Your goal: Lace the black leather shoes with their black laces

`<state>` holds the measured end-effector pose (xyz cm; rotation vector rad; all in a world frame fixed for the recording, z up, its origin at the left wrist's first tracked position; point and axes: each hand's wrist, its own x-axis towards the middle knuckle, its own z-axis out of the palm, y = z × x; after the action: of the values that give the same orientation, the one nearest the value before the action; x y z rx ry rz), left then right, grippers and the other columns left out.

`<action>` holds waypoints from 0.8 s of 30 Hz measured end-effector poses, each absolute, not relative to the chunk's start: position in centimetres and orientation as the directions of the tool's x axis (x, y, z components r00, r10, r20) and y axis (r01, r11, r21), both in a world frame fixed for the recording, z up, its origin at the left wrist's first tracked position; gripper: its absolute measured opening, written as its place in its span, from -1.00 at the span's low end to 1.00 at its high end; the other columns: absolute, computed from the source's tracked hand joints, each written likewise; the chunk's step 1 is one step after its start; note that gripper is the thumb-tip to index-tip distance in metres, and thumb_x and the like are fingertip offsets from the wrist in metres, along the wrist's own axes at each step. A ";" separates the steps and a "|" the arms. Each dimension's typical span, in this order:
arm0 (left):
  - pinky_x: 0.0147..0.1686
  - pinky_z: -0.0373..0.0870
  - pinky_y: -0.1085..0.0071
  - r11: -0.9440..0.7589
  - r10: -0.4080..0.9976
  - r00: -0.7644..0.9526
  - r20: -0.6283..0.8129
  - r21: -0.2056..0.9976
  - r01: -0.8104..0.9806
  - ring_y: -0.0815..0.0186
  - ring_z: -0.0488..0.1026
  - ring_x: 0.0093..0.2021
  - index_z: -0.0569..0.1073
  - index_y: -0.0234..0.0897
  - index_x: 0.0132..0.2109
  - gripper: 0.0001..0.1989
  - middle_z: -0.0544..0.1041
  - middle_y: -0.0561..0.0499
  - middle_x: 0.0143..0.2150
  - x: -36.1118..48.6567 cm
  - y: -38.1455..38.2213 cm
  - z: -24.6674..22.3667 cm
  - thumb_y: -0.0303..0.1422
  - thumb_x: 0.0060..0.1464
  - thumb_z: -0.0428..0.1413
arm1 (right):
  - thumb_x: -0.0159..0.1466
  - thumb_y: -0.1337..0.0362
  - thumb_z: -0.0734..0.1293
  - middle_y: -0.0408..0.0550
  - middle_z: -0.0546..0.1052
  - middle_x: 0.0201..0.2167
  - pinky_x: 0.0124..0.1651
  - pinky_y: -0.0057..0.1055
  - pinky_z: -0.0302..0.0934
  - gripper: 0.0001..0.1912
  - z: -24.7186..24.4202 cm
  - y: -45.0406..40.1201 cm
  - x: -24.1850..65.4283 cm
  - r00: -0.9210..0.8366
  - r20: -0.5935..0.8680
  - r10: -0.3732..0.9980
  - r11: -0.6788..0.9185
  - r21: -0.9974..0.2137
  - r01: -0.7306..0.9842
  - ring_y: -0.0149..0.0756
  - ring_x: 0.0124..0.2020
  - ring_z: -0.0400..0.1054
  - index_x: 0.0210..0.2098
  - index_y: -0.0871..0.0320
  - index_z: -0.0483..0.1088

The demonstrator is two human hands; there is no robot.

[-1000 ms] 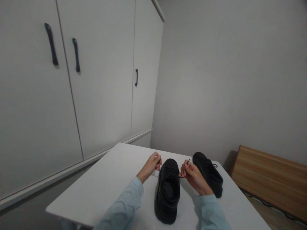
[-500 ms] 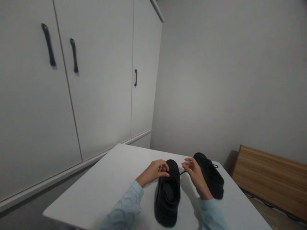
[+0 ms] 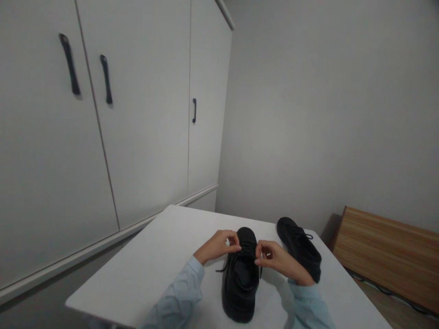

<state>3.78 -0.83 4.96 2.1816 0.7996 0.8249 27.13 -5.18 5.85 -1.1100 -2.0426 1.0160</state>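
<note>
A black lace-up shoe (image 3: 240, 297) rests upright on the white table, toe pointing away from me. My left hand (image 3: 219, 245) pinches at the left side of its lacing, with thumb and forefinger curled together. A loose end of the shoelace (image 3: 220, 270) sticks out to the left below that hand. On the other side of the lacing, my right hand (image 3: 272, 257) is closed in a pinch against the shoe's right edge. A bit of lace hangs down under it. The lace between the fingertips is mostly hidden.
A second black shoe (image 3: 302, 250), its lace in a bow, stands to the right near the far edge of the white table (image 3: 154, 265). White cabinets (image 3: 147, 137) with dark handles rise at the left. A wooden board (image 3: 387, 251) is at the right.
My right hand has come left and down from beside the shoe to its lacing. A lace end now shows at the left of the shoe. The left hand has barely moved.
</note>
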 end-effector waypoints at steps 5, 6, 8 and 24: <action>-0.34 0.24 0.54 -0.528 0.734 0.632 0.250 0.795 0.298 0.42 0.34 -0.39 0.48 -0.36 -0.37 -0.94 0.47 0.07 -0.43 3.8 -0.9 4.9 -0.45 -0.07 0.16 | 0.13 0.11 0.35 -0.21 0.41 -0.58 -0.67 -0.58 -0.14 -0.73 6.4 -5.7 27.3 -0.512 -0.067 0.857 0.154 -0.913 0.378 -0.58 -0.71 0.03 -0.43 0.18 0.27; -0.35 0.24 0.54 -0.522 0.735 0.633 0.242 0.799 0.300 0.42 0.34 -0.39 0.48 -0.36 -0.37 -0.94 0.47 0.07 -0.43 3.7 -0.9 4.8 -0.46 -0.08 0.16 | 0.15 0.10 0.34 -0.23 0.41 -0.62 -0.70 -0.58 -0.17 -0.73 6.5 -5.8 27.4 -0.520 -0.111 0.847 0.113 -0.918 0.380 -0.59 -0.75 0.00 -0.42 0.17 0.26; -0.37 0.24 0.55 -0.502 0.737 0.639 0.220 0.812 0.299 0.43 0.33 -0.41 0.49 -0.35 -0.36 -0.92 0.47 0.08 -0.44 3.6 -0.8 4.8 -0.49 -0.11 0.14 | 0.16 0.10 0.32 -0.27 0.39 -0.69 -0.72 -0.59 -0.19 -0.75 6.7 -6.1 27.6 -0.525 -0.165 0.835 0.069 -0.915 0.397 -0.59 -0.78 -0.02 -0.39 0.17 0.27; -0.39 0.23 0.55 -0.450 0.739 0.642 0.203 0.858 0.247 0.44 0.31 -0.41 0.45 -0.35 -0.31 -0.79 0.41 0.10 -0.44 3.4 -0.8 4.7 -0.59 -0.19 0.07 | 0.17 0.06 0.31 -0.25 0.33 -0.70 -0.69 -0.58 -0.26 -0.57 5.1 -5.9 25.2 -0.378 0.054 0.924 0.099 -0.990 0.100 -0.62 -0.76 -0.05 -0.10 0.25 0.47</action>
<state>3.41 -0.77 4.71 2.0027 0.7699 0.7258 25.24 -5.87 5.13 -1.0297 -1.6151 1.3661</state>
